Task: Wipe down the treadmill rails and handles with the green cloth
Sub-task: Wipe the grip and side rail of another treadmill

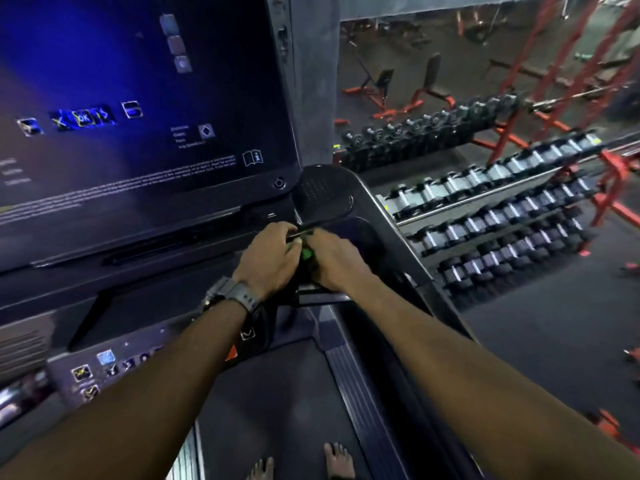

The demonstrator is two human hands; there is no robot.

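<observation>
The green cloth [306, 253] shows only as a small bright patch bunched between my two hands, at the front of the treadmill's right rail [391, 271]. My left hand [268, 259] and right hand [334, 261] both curl round it, fingers meeting. I judge I'm gathering the cloth; next I must press it down and draw it along the rail toward me. The console screen [138, 116] stands beyond my left hand.
</observation>
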